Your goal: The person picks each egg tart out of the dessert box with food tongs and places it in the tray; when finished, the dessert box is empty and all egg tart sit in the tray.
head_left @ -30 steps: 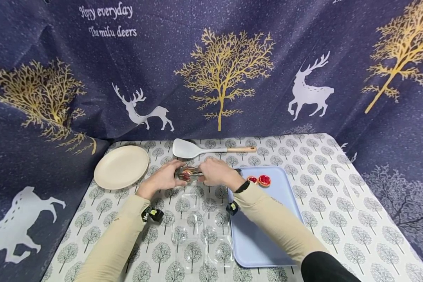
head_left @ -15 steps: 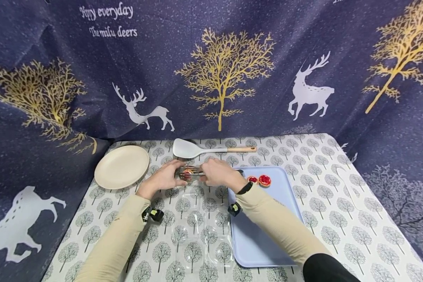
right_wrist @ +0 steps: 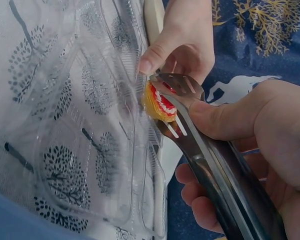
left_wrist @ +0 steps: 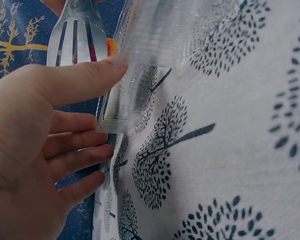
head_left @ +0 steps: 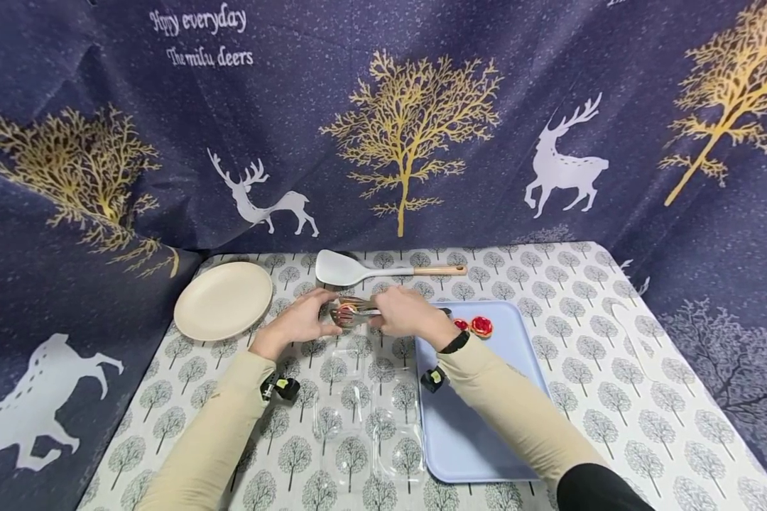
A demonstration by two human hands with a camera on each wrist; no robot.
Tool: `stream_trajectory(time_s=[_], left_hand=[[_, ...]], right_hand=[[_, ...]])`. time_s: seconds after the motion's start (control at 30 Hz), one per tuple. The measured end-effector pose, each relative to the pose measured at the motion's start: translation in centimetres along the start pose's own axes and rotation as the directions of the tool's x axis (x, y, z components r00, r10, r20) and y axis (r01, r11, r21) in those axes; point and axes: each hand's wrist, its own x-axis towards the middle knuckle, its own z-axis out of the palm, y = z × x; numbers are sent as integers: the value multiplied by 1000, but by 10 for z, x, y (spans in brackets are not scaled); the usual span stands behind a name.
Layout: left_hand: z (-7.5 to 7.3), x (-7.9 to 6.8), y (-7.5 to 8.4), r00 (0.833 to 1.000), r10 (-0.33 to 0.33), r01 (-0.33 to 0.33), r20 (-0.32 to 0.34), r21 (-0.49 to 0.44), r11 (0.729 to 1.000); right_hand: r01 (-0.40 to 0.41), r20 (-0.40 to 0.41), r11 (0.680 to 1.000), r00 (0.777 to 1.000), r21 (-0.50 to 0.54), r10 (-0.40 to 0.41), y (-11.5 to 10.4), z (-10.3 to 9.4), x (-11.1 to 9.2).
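Note:
My left hand (head_left: 299, 317) pinches the far edge of a clear plastic tray (head_left: 372, 429) with several moulded compartments, thumb on the near side and fingers behind. In my right hand (head_left: 412, 314) is a pair of metal serving tongs (right_wrist: 210, 165) with slotted ends. Between those ends sits a small toy-like tart (right_wrist: 157, 106), yellow-sided with a red and white top, right at the clear tray's far end. Two more red-topped tarts, one of them this round tart (head_left: 481, 326), lie on the blue tray (head_left: 479, 440) to the right.
A cream plate (head_left: 222, 301) stands at the back left. Behind my hands lies a white spatula (head_left: 340, 269) with a wooden handle. The blue tray borders the clear one, under my right forearm. A dark cloth backdrop (head_left: 460, 142) hangs behind the table.
My right hand, with the tongs, has shifted slightly to the right, away from the left hand. The tart between the tong ends remains near the left thumb. My left hand keeps its hold.

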Motion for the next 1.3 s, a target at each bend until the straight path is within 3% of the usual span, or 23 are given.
stream_trajectory(time_s=[0.77, 1.07, 1.3], left_hand=[[1, 0, 0, 1000, -4, 4, 12, 8, 1000], [-1, 0, 3, 1000, 10, -10, 7, -2, 1000], [-2, -1, 3, 1000, 20, -20, 4, 6, 1000]], right_hand=[[-40, -84, 999, 996, -28, 38, 24, -6, -27], [-74, -59, 994, 995, 79, 79, 34, -11, -43], [-83, -72, 995, 994, 59, 87, 46, -12, -57]])
